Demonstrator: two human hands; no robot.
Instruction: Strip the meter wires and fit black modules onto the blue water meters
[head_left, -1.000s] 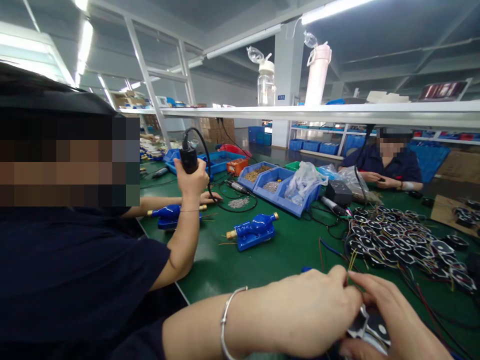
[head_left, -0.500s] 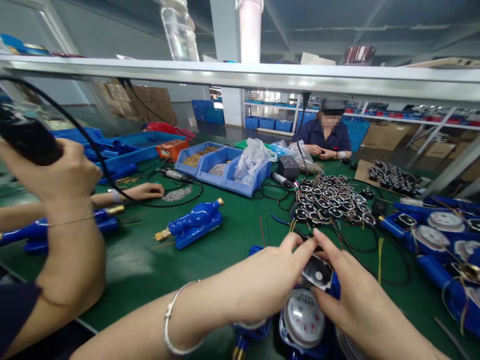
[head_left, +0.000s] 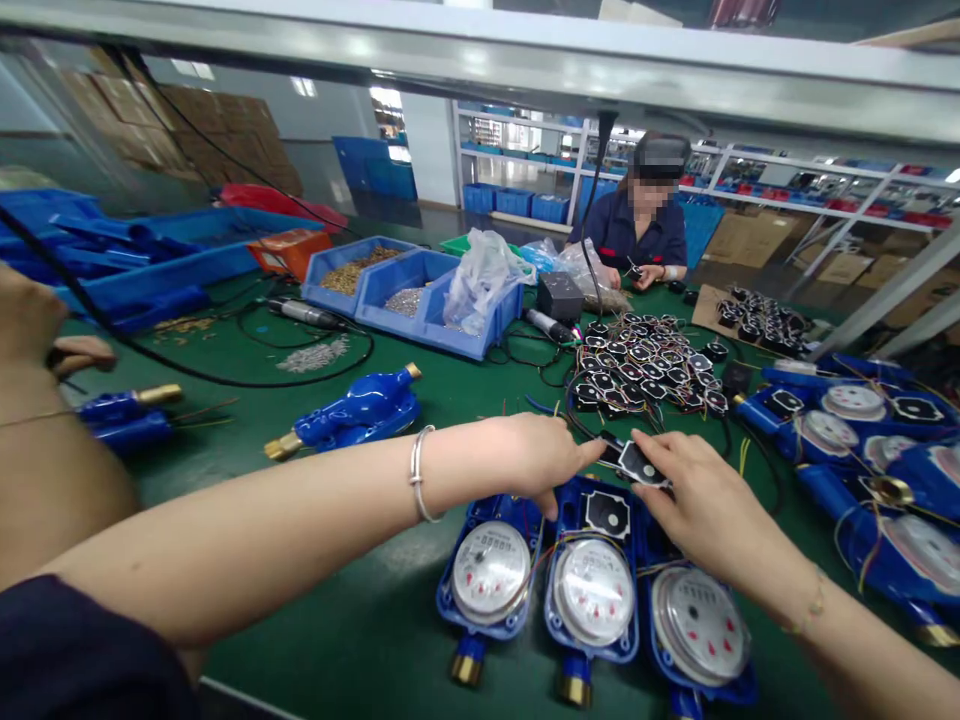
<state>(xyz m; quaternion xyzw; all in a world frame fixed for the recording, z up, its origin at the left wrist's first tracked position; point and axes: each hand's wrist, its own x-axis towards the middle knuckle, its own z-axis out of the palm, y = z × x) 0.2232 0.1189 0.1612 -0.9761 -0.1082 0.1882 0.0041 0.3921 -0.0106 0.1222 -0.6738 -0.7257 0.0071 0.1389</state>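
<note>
My right hand (head_left: 679,475) grips a small black module (head_left: 641,464) with a white-edged plate, fingers on top and thumb below. My left hand (head_left: 529,450) reaches in from the left, index finger stretched to the module's dark left end, thumb apart and lower. Beneath them lie three blue water meters with round white dials: a left one (head_left: 491,575), a middle one (head_left: 592,590) and a right one (head_left: 699,625). A similar black module (head_left: 607,514) sits in the middle meter's upper part. My right hand covers the right meter's top. Thin coloured wires run between the meters.
Black modules (head_left: 637,365) with wires are heaped beyond my hands. More blue meters (head_left: 862,430) lie right. A blue meter body (head_left: 356,410), parts bins (head_left: 405,300) and a black cable (head_left: 187,370) are left. One co-worker's arm (head_left: 37,440) is at left; another person (head_left: 634,225) sits opposite.
My view has tipped down, showing the three meters more fully. My left hand has shifted left, away from the middle meter. The left co-worker's raised hand with a black tool has left view.
</note>
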